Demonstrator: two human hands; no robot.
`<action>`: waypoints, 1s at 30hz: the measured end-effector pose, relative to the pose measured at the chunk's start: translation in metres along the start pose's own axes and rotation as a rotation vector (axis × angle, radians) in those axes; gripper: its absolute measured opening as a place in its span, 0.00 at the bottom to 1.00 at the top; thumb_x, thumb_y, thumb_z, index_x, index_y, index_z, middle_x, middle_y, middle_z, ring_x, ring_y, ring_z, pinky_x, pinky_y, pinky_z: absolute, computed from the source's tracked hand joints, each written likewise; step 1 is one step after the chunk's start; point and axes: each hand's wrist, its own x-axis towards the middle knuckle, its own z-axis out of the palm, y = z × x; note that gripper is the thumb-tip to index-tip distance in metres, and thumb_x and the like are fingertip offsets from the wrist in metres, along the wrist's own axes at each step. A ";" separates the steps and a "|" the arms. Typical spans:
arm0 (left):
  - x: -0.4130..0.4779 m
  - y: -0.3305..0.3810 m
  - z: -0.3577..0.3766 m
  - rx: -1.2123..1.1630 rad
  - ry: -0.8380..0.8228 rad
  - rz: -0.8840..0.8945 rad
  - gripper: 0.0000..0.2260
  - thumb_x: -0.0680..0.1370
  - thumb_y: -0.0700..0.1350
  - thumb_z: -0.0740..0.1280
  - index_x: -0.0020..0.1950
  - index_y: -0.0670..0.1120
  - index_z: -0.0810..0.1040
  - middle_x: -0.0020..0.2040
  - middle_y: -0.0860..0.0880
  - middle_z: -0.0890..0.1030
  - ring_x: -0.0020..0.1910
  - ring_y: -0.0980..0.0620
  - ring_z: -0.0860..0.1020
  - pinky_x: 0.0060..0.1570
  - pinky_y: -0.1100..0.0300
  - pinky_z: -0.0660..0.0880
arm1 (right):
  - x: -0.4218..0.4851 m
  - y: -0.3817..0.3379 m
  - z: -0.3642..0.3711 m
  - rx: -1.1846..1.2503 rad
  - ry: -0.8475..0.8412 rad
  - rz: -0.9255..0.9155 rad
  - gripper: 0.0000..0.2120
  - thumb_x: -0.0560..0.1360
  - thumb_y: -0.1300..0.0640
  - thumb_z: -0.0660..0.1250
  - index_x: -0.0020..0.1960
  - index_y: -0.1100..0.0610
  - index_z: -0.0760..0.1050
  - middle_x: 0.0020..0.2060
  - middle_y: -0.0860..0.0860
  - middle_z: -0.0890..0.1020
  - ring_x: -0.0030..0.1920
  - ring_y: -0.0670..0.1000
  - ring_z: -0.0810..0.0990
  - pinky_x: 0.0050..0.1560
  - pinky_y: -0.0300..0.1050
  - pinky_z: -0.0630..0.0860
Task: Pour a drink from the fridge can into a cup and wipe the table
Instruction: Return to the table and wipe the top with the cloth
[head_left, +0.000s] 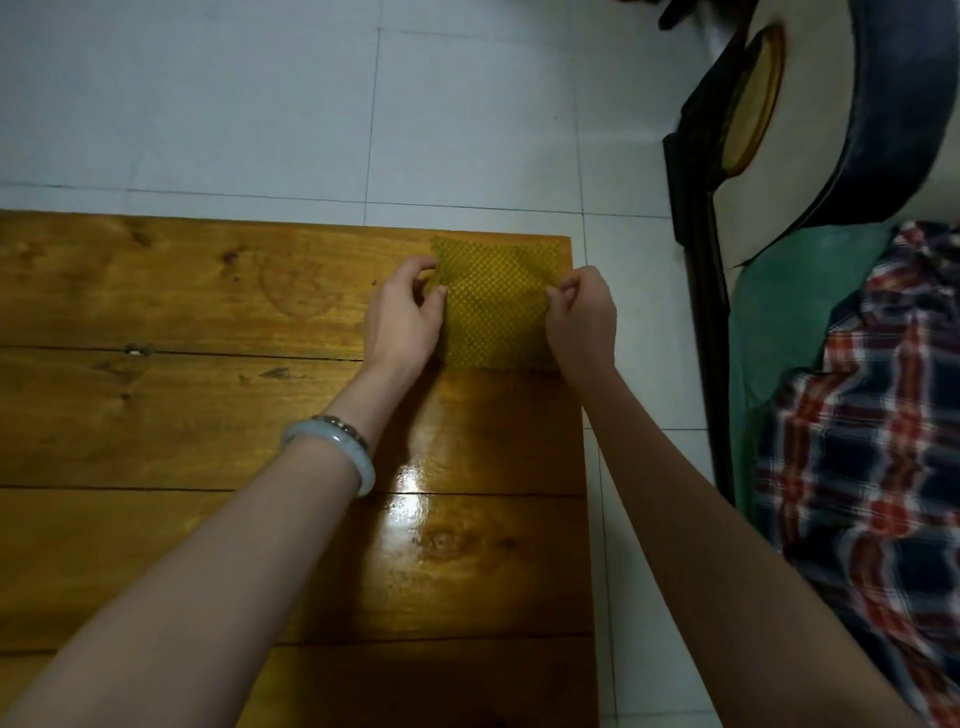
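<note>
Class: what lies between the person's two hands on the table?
In the head view, the yellow cloth lies flat on the table; the left hand and right hand each pinch an edge.

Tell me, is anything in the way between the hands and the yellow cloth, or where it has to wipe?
Nothing visible. The left hand and right hand pinch the yellow cloth by its side edges at the far right corner of the table. The wood in view bears only glare.
</note>
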 end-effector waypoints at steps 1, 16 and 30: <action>0.002 0.000 0.001 0.021 0.000 0.007 0.13 0.78 0.46 0.64 0.63 0.53 0.74 0.52 0.47 0.80 0.51 0.47 0.78 0.50 0.51 0.77 | 0.003 0.001 0.001 -0.007 0.008 0.004 0.04 0.76 0.62 0.63 0.49 0.63 0.71 0.43 0.54 0.74 0.43 0.51 0.72 0.42 0.41 0.68; -0.012 -0.036 0.015 0.883 -0.094 0.457 0.30 0.80 0.59 0.44 0.76 0.43 0.54 0.76 0.45 0.57 0.76 0.45 0.52 0.72 0.44 0.43 | -0.018 0.032 0.025 -0.668 -0.047 -0.427 0.27 0.80 0.47 0.47 0.74 0.59 0.59 0.73 0.58 0.62 0.74 0.57 0.58 0.72 0.59 0.51; -0.105 -0.030 -0.074 0.716 -0.235 0.320 0.25 0.80 0.53 0.57 0.73 0.41 0.61 0.73 0.42 0.63 0.72 0.43 0.61 0.69 0.49 0.57 | -0.106 -0.036 -0.009 -0.586 -0.339 -0.406 0.20 0.73 0.61 0.60 0.63 0.66 0.70 0.59 0.65 0.75 0.61 0.64 0.73 0.60 0.62 0.71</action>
